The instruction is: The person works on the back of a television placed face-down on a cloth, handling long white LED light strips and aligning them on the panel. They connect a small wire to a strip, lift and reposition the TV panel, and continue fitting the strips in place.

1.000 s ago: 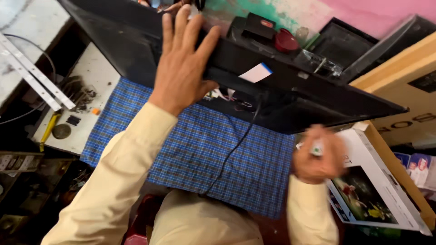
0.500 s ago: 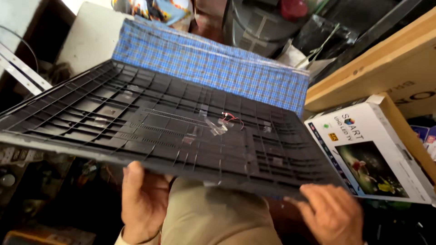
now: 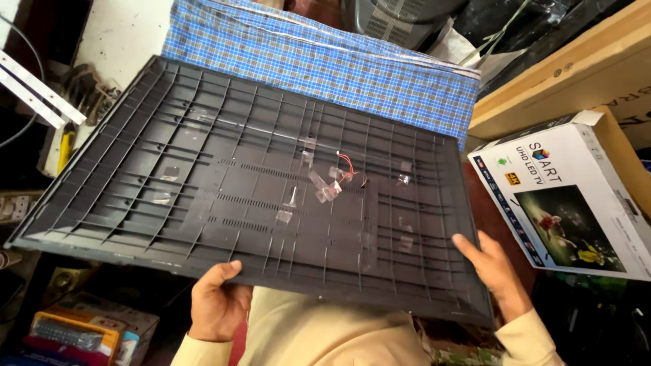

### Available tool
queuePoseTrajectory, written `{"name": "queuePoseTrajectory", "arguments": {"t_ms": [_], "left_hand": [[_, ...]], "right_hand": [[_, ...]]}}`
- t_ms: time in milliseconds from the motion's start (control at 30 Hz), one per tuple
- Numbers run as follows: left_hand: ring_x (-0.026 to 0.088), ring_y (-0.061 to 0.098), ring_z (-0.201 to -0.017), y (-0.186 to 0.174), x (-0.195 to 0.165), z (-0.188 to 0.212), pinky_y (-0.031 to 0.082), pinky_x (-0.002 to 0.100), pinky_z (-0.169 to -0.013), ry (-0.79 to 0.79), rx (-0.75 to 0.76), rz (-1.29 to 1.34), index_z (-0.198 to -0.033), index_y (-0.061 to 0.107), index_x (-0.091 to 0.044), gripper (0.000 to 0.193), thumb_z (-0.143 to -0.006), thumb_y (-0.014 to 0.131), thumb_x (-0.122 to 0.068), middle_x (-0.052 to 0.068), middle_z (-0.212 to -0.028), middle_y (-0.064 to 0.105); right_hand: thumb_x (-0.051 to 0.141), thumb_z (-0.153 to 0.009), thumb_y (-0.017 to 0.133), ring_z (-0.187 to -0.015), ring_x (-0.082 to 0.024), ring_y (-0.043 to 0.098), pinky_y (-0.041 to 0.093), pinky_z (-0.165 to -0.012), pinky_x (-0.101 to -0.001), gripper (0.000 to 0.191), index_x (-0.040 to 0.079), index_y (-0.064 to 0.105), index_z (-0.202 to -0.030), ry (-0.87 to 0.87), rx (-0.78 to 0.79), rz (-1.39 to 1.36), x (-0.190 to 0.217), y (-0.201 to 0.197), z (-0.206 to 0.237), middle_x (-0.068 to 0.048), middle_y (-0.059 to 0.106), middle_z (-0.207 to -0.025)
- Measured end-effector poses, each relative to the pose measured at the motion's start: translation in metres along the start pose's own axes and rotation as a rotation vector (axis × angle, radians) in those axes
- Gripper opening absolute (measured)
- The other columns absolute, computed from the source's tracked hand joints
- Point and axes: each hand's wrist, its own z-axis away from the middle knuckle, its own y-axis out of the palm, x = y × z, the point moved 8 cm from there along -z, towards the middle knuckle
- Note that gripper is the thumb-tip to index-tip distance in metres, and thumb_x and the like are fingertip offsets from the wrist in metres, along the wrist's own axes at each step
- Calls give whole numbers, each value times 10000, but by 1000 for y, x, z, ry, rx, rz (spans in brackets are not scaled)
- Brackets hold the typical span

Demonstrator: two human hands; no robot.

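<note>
A large dark grey plastic television back cover (image 3: 258,196), ribbed on its inner side, is held flat over my lap. Bits of clear tape and a short red wire (image 3: 346,169) cling to its middle. My left hand (image 3: 215,303) grips the near edge from below, thumb on top. My right hand (image 3: 494,272) holds the near right corner, fingers lying on the ribbed face. Behind the cover lies a blue checked cloth (image 3: 339,68) on the work surface.
A white television carton (image 3: 569,196) lies at the right beside a wooden board (image 3: 569,74). White strips (image 3: 37,88) and a yellow tool (image 3: 64,146) sit at the left. A small box of parts (image 3: 74,332) stands at the lower left. Dark housings are at the top.
One second ago my left hand lay on the dark set over the cloth. The cover has since been lifted off and drawn toward me, and now sits slightly lower and nearer in both hands.
</note>
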Motion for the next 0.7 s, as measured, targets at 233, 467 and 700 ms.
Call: {"name": "queuePoseTrajectory", "arguments": {"t_ms": [233,467,700], "left_hand": [[359,650,-1179,-14,18,-23,495,517,-1013,11,75,54,-1267,615,31,522,-748,560,32,168,-1237,698],[387,607,-1239,22,40,-102,458,533,-1106,-37,207,149,-1269,589,73,460,-809,608,58,209,-1277,650],[346,626,-1222,23,33,-116,472,494,-1105,-5,147,123,-1280,600,48,486,-796,621,86,165,-1270,670]], "right_hand": [[166,-1001,565,-1098,-141,643,505,-945,-316,386,16,579,-1356,-161,-1,-307,-16,-10,11,-69,695,-1230],[109,-1050,598,-989,-118,612,487,-906,-287,250,-12,641,-1266,-359,-208,-393,12,17,-69,-42,692,-1130],[159,-1032,602,-839,-59,535,447,-763,-252,209,-2,687,-1134,-468,-369,-164,32,36,-80,30,661,-931]]}}
